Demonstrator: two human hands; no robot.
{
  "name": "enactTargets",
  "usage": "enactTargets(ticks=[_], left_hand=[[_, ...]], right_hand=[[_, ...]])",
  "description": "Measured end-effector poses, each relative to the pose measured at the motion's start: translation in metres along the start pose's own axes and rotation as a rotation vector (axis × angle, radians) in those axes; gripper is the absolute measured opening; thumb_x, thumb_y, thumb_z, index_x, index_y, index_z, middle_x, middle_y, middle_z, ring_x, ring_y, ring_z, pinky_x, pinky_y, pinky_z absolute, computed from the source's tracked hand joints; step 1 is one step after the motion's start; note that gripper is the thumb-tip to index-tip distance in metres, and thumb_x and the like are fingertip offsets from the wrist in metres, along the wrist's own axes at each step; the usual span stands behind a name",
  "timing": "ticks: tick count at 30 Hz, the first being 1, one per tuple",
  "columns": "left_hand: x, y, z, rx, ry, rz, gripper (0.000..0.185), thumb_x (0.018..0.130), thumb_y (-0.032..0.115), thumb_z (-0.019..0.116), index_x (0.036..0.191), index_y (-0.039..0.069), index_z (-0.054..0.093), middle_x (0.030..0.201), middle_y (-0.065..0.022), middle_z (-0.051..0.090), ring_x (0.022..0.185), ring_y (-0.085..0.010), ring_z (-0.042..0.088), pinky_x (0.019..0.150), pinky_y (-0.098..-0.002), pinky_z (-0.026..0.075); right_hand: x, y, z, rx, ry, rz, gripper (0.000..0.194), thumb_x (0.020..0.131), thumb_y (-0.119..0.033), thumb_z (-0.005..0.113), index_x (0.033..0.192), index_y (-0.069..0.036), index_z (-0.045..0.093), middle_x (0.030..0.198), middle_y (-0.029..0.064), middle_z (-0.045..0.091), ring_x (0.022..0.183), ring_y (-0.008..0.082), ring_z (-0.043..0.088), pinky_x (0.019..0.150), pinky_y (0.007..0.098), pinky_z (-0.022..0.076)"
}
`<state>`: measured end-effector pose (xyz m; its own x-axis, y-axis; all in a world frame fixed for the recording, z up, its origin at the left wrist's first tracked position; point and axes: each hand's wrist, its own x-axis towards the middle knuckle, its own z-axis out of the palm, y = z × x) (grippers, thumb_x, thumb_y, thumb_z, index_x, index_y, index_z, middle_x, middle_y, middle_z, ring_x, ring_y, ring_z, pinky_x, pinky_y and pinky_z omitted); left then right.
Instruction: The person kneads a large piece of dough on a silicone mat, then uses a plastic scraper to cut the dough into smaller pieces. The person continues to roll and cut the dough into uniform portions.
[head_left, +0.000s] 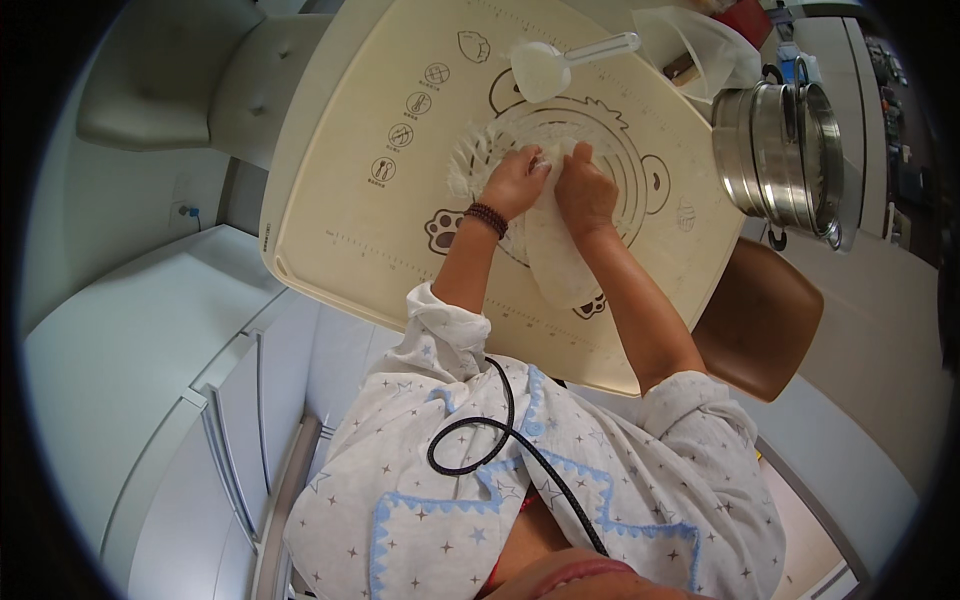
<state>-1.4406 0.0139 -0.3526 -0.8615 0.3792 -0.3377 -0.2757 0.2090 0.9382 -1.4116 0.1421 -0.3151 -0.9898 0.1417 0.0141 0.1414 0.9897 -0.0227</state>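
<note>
A long, pale piece of dough lies on a cream kneading mat printed with a bear and ruler marks. My right hand is curled around the dough's far right side, thumb pointing away from me. From the left, my left hand, with a dark beaded bracelet at the wrist, pinches the dough's far end; its fingertips are dusted white. Loose flour is spread left of that hand. Beyond both hands rests a clear-handled scoop heaped with white flour.
A stacked metal steamer pot stands right of the mat, near an open whitish plastic bag. A brown chair seat is at the right, a grey padded chair at the far left. A black cord hangs over my shirt.
</note>
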Motion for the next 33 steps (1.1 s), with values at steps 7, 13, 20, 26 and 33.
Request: enactTargets(ticks=[7, 13, 20, 26, 33], left_hand=[[0.024, -0.01, 0.014, 0.468, 0.155, 0.106, 0.041, 0.081, 0.025, 0.069, 0.112, 0.0, 0.059, 0.102, -0.0189, 0.066, 0.093, -0.0283, 0.063, 0.083, -0.0346, 0.05], [-0.041, 0.001, -0.02, 0.113, 0.298, -0.057, 0.042, 0.075, 0.024, 0.075, 0.104, 0.0, 0.056, 0.103, -0.0185, 0.063, 0.09, -0.033, 0.063, 0.079, -0.0396, 0.052], [-0.06, 0.006, -0.009, 0.522, 0.407, 0.475, 0.048, 0.079, 0.029, 0.076, 0.118, 0.009, 0.056, 0.122, -0.0102, 0.056, 0.117, -0.0295, 0.051, 0.106, -0.0488, 0.033], [-0.065, 0.022, -0.007, 0.763, -0.092, 0.507, 0.053, 0.073, 0.048, 0.078, 0.112, 0.017, 0.06, 0.121, -0.0045, 0.055, 0.124, -0.0277, 0.047, 0.112, -0.0655, 0.015], [-0.068, 0.027, -0.011, 0.799, -0.09, 0.451, 0.049, 0.068, 0.043, 0.083, 0.103, 0.016, 0.06, 0.11, -0.0038, 0.054, 0.119, -0.0273, 0.048, 0.112, -0.066, 0.015]], right_hand=[[0.003, 0.005, 0.007, 0.174, 0.046, 0.072, 0.024, 0.091, -0.023, 0.058, 0.1, -0.004, 0.046, 0.07, 0.0167, 0.066, 0.064, 0.0368, 0.066, 0.053, 0.0425, 0.0513], [0.009, 0.046, -0.013, 0.409, 0.487, 0.282, 0.026, 0.091, -0.023, 0.062, 0.098, -0.002, 0.049, 0.068, 0.0218, 0.064, 0.063, 0.0416, 0.064, 0.055, 0.0474, 0.0497], [-0.027, 0.026, -0.096, 0.414, 0.025, 0.01, 0.028, 0.089, -0.023, 0.066, 0.102, -0.003, 0.052, 0.07, 0.0226, 0.063, 0.066, 0.0415, 0.064, 0.058, 0.0475, 0.0506], [-0.04, 0.032, -0.084, 0.23, -0.205, -0.085, 0.025, 0.089, -0.023, 0.062, 0.101, -0.005, 0.05, 0.073, 0.0198, 0.066, 0.07, 0.0419, 0.065, 0.061, 0.0509, 0.0508], [-0.053, 0.018, -0.045, 0.214, -0.115, -0.079, 0.022, 0.091, -0.022, 0.061, 0.095, -0.007, 0.046, 0.071, 0.0185, 0.064, 0.067, 0.0406, 0.063, 0.056, 0.0489, 0.0495]])
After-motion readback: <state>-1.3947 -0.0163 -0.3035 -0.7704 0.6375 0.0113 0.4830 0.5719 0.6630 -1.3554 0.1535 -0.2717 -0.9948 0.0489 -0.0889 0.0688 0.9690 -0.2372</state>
